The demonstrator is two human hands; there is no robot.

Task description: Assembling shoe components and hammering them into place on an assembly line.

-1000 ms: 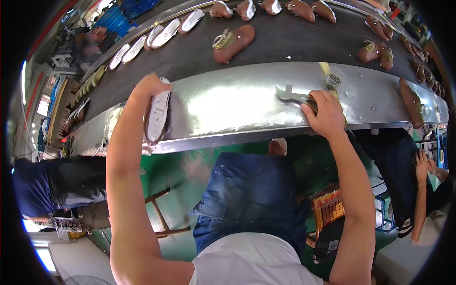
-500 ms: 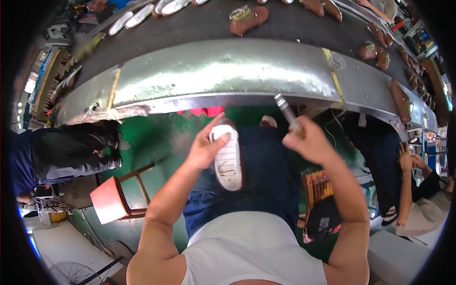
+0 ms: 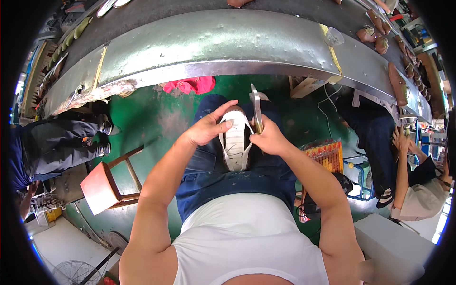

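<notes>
On my lap, sole side up, lies a brown shoe [image 3: 234,110] with a white sole piece [image 3: 234,138] over it. My left hand [image 3: 207,129] is closed on its far end, the thumb pressed on the white piece and the fingers along the side. My right hand [image 3: 270,137] grips a metal hand tool [image 3: 256,107] with a long flat silver end and a brass-coloured part near the fingers; its exact kind is unclear. The right fingertips touch the white piece's right edge, which stands away from the shoe, leaving a dark gap.
A metal-edged bench [image 3: 213,42] with shoes on its dark top runs across the far side. To my left is a stool [image 3: 100,187]; a beaded seat cover [image 3: 327,159] is at right. A red cloth [image 3: 192,84] lies under the bench. People sit on both sides.
My right hand has come down and left with the tool, from raised beside the shoe to its right edge. The white piece's sides now stand away from the shoe. My view has tipped downward.
</notes>
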